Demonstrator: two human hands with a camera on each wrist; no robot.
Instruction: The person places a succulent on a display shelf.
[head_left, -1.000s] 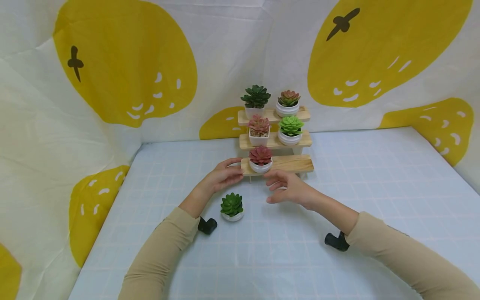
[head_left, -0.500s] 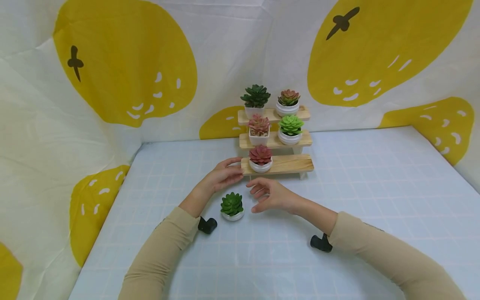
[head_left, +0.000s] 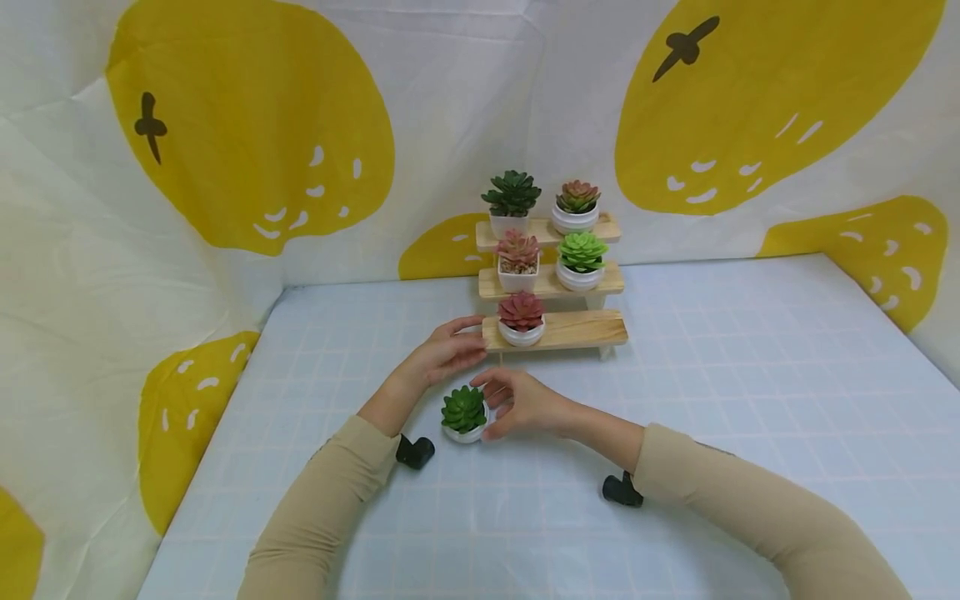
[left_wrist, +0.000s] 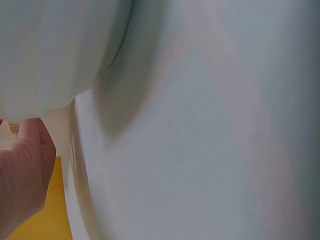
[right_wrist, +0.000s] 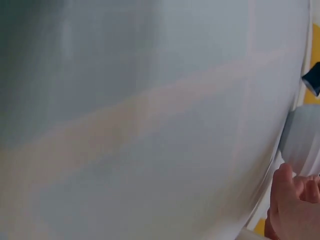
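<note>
In the head view, a green succulent (head_left: 463,408) in a white round pot (head_left: 467,435) stands on the table in front of a three-step wooden plant stand (head_left: 577,332). My right hand (head_left: 528,404) is at the pot's right side, thumb toward the front and fingers behind, loosely bent. In the right wrist view, the thumb tip is right at the edge of the pot (right_wrist: 301,140). My left hand (head_left: 450,350) holds the left end of the stand's lowest step. The left wrist view shows the pot (left_wrist: 45,55) large and close, with the left hand beyond it.
On the lowest step sits a dark red succulent (head_left: 521,312). A pink succulent (head_left: 517,250) and a bright green succulent (head_left: 581,252) share the middle step. Above are a dark green succulent (head_left: 512,193) and a reddish-green succulent (head_left: 577,197). A lemon-printed cloth (head_left: 465,100) hangs behind.
My right hand has moved left and toward the front, from the lowest step to the green succulent's pot. The left hand stays at the stand, and the plants have not moved.
</note>
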